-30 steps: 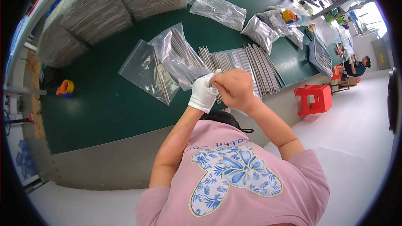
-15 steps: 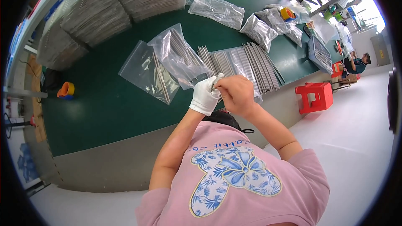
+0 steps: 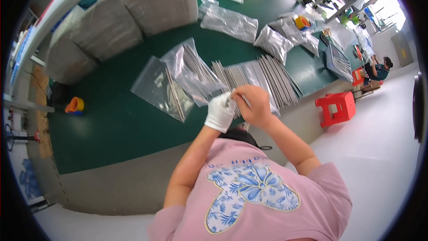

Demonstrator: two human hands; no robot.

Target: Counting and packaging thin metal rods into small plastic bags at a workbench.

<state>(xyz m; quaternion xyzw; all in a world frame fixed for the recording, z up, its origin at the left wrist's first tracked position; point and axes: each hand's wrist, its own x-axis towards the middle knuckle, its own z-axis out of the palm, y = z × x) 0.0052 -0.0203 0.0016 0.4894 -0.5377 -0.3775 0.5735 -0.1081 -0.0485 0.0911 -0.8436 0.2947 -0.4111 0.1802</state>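
Note:
My left hand [image 3: 219, 114], in a white glove, is closed and held up at the bench's near edge. Against its fingertips my bare right hand [image 3: 253, 106] pinches with thumb and forefinger. Something small and greyish shows between the hands, too covered to name. Just beyond them lies a row of thin metal rods [image 3: 277, 82], with clear plastic across part of it. Left of the row, a clear plastic bag [image 3: 191, 64] has more rods in it. Beside that, a flat clear bag [image 3: 149, 80] has a few thin rods [image 3: 174, 93] on or in it.
Grey stacked sheets [image 3: 160, 4] stand along the far left of the green bench [image 3: 102, 138]. Filled plastic bags [image 3: 274, 44], tape rolls [image 3: 75, 105] and a blue basket [image 3: 336, 62] also lie there. A red stool [image 3: 336, 108] stands right; a person [image 3: 379, 69] sits farther off.
The head view has shifted, so the bench things sit a little lower in the picture. Both hands stay together at the same small item, with only slight finger movement.

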